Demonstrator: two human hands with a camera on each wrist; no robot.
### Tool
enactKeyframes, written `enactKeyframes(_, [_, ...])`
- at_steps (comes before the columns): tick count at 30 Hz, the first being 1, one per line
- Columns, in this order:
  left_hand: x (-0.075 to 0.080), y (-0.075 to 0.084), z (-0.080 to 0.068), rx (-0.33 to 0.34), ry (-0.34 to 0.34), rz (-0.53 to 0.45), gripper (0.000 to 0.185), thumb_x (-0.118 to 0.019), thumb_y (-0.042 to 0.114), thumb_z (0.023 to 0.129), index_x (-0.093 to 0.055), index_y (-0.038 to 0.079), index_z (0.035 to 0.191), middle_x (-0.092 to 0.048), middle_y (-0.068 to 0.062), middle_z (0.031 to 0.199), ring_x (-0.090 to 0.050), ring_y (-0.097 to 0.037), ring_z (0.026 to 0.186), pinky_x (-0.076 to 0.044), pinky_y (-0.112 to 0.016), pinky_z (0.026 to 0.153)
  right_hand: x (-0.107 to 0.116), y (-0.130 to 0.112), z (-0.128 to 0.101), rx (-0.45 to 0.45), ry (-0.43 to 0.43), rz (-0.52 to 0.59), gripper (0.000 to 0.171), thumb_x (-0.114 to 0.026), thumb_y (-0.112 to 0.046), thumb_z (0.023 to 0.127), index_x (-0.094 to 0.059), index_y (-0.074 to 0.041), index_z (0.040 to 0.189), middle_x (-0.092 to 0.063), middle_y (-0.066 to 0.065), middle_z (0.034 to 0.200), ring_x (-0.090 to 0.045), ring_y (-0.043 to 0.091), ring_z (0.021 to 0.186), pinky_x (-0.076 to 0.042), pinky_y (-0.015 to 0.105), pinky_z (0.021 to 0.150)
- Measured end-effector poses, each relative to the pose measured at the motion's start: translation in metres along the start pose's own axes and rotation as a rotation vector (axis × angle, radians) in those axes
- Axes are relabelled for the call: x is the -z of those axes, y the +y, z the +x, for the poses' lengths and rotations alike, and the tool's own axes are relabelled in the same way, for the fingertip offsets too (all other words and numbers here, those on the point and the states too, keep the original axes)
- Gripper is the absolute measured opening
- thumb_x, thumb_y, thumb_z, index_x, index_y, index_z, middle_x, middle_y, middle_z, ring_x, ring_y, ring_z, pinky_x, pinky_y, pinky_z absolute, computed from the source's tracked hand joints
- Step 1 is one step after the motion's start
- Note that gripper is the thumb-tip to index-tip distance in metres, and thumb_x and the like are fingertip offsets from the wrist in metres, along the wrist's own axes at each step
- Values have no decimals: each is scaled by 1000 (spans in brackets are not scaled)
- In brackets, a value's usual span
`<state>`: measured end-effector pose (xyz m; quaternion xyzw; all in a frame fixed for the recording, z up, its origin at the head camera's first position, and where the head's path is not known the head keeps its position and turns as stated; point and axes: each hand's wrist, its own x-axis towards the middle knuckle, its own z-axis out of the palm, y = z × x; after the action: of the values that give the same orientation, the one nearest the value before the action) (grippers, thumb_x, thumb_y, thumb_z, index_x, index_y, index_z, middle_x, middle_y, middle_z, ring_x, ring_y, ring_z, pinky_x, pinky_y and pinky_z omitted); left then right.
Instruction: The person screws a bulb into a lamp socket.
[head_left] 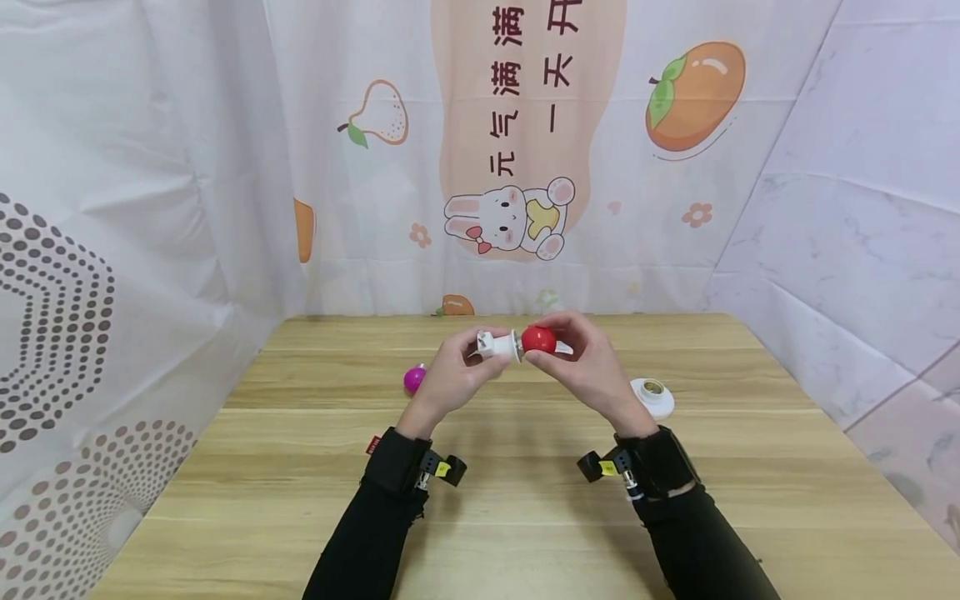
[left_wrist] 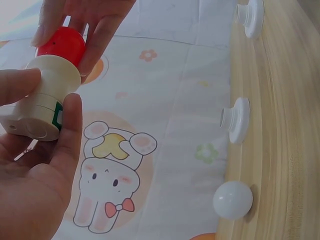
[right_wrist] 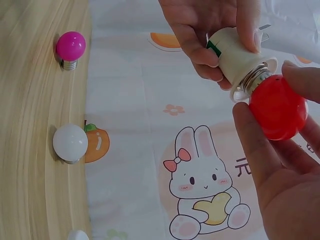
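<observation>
Head view: above the bench point(head_left: 487, 517), left grip point(head_left: 456, 368) curled round the white socket point(head_left: 502, 346); right grip point(head_left: 591, 367) pinched the red bulb point(head_left: 538, 340). Left wrist: steadying the socket seemed key. Right wrist: exposed metal thread point(right_wrist: 256, 77) wanted turning in squarely.

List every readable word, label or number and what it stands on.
"元气满满", sideways on the curtain.
"一天", also there; the next character is cut off.
Red tag, left wristband: too small to read.
Yellow wrist labels: too small too.
White socket, red bulb: none legible.
</observation>
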<state>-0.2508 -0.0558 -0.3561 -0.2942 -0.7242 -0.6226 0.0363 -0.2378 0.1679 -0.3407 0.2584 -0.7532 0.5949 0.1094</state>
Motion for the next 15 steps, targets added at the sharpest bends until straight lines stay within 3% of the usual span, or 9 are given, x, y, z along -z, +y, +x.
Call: enactKeyframes(15, [1,0,0,-1,-7,30,35,-70,9,96,-65,-1,129,-66,-15,119,-62,-22,103,-55,-34,91,0,-3,0,13,2,-34,42,-79,-5,87,-62,-4,125,-62,11,123,-61,27,111,-58,29,87])
